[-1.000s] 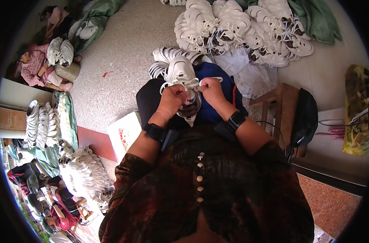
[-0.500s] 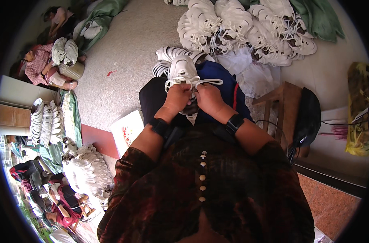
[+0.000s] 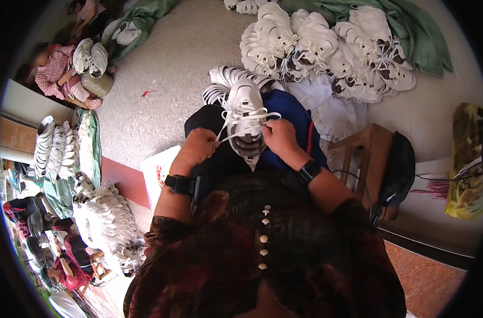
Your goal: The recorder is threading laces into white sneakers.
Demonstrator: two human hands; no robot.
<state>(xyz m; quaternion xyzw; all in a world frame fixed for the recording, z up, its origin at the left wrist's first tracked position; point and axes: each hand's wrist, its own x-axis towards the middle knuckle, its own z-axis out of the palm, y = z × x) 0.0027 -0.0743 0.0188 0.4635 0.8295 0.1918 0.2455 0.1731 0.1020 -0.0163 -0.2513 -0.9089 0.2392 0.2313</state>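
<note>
Resting on the person's lap, a white sneaker [image 3: 245, 119] lies with its toe pointing away, between both hands. The left hand [image 3: 199, 148] is closed on a white lace [image 3: 226, 127] drawn taut from the shoe's left side; the right hand [image 3: 278, 137] pinches the lace ends at the shoe's right side, fingers together. Which eyelet the lace passes through is too small to tell. More white sneakers [image 3: 223, 85] lie just beyond the knees. A large heap of white sneakers [image 3: 326, 47] covers the far floor beside green cloth [image 3: 411, 32]. A wooden stool [image 3: 366, 153] stands to the right, and further shoe piles [image 3: 101, 222] lie to the near left.
</note>
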